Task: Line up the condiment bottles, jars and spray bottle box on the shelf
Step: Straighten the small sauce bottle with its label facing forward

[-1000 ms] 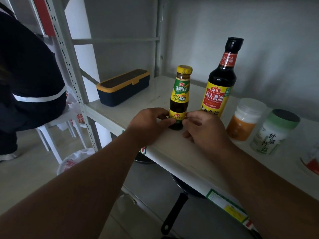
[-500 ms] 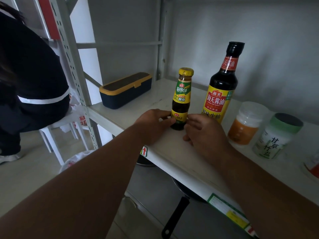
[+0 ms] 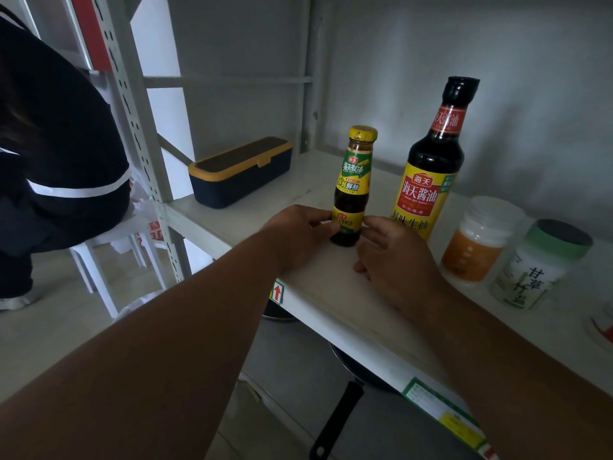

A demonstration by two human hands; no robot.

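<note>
A small dark sauce bottle (image 3: 355,180) with a yellow cap stands upright on the white shelf (image 3: 335,293). My left hand (image 3: 297,232) pinches its base from the left. My right hand (image 3: 394,260) touches the base from the right with its fingertips. Just right of it stands a tall soy sauce bottle (image 3: 431,167) with a black cap. Further right sit a jar with orange contents (image 3: 477,240) and a green-lidded jar (image 3: 537,263). A dark blue box with a yellow rim (image 3: 240,172) lies at the shelf's left end.
A red-and-white item (image 3: 605,325) peeks in at the right edge. A black pan handle (image 3: 335,423) sticks out from the shelf below. A person in dark clothes (image 3: 49,161) sits on a white stool to the left of the shelf post (image 3: 139,137).
Both hands stay on the small bottle's base; the bottle stands in about the same spot. My view has shifted slightly.
</note>
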